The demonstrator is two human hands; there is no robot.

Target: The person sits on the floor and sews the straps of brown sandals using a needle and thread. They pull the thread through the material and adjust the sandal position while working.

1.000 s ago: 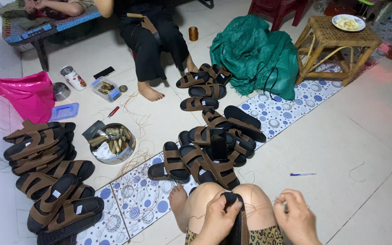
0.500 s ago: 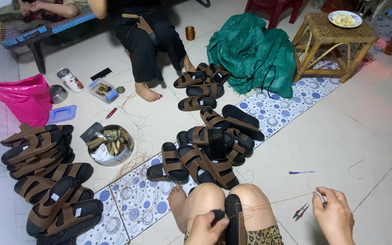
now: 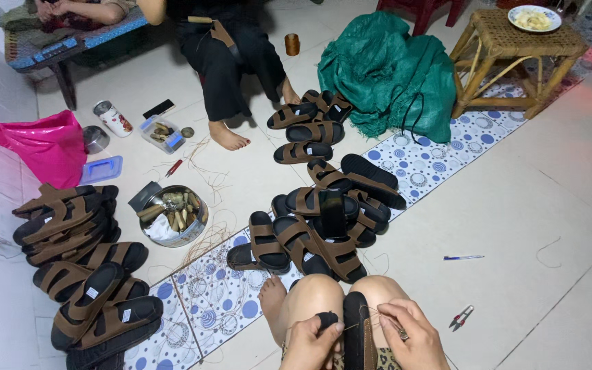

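I see my left hand [image 3: 312, 339] clamped on the black sandal [image 3: 356, 329] upright between my knees, while my right hand [image 3: 409, 337] pinches thread beside it.

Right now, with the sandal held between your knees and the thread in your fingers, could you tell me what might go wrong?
The right hand seems to pinch a needle close to the left hand on the sandal, so a slip could prick a finger. Loose thread trails across the floor near the bare foot and might snag. The small cutters lie open beside the knee and could be knelt on.
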